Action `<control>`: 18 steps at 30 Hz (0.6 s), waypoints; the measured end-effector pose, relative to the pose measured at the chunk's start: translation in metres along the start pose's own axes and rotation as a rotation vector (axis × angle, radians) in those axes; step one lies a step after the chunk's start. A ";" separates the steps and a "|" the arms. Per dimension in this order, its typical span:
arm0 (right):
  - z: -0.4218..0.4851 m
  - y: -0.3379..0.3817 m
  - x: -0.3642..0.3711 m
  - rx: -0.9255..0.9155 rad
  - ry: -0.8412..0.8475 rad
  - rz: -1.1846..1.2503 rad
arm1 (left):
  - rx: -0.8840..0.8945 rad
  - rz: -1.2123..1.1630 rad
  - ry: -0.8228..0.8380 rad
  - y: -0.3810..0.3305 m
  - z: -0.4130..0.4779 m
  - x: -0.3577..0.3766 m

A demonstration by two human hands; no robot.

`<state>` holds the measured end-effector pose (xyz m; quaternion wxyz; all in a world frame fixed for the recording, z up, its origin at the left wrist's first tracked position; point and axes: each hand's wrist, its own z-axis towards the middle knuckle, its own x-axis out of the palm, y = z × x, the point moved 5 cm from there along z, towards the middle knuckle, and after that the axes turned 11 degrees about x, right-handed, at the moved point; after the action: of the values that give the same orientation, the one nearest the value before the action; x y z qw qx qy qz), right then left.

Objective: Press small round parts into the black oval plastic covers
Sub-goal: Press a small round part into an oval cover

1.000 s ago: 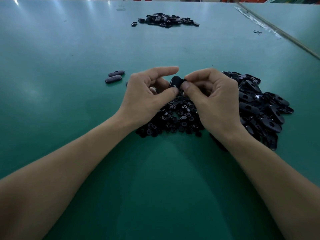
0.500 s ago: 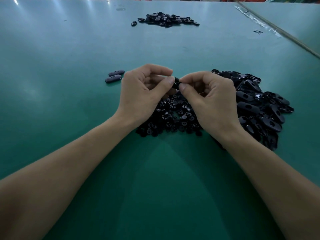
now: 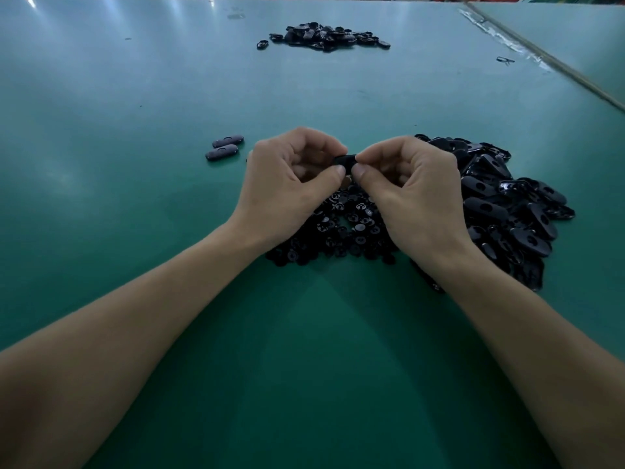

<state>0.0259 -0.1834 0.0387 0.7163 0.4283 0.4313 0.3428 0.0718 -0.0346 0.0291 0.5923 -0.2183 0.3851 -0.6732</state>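
Observation:
My left hand (image 3: 291, 184) and my right hand (image 3: 412, 194) meet above the table, and both pinch one black oval cover (image 3: 345, 160) between thumbs and curled fingers. Most of that cover is hidden by my fingertips, so any round part in it cannot be seen. Under my hands lies a heap of small round black parts (image 3: 341, 228). A larger heap of black oval covers (image 3: 510, 211) spreads to the right of my right hand.
Two oval covers (image 3: 225, 147) lie side by side on the green table (image 3: 135, 231), left of my left hand. Another heap of black parts (image 3: 324, 37) sits far back at the centre. A seam strip (image 3: 548, 59) runs along the far right.
My fingers curled in tighter around the cover and both thumbs came together under it. The hands rose slightly and the cover became mostly hidden.

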 end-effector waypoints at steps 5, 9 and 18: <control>-0.001 0.000 0.000 0.008 -0.004 -0.037 | 0.036 0.068 0.043 -0.002 -0.001 0.002; -0.001 -0.001 0.000 0.021 -0.009 -0.040 | 0.078 0.147 0.027 -0.004 -0.002 0.002; -0.004 0.004 -0.002 -0.003 -0.031 -0.088 | 0.086 0.146 0.029 -0.003 -0.002 0.002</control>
<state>0.0213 -0.1828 0.0418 0.7379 0.4133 0.4379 0.3049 0.0683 -0.0363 0.0301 0.6429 -0.1544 0.3794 -0.6472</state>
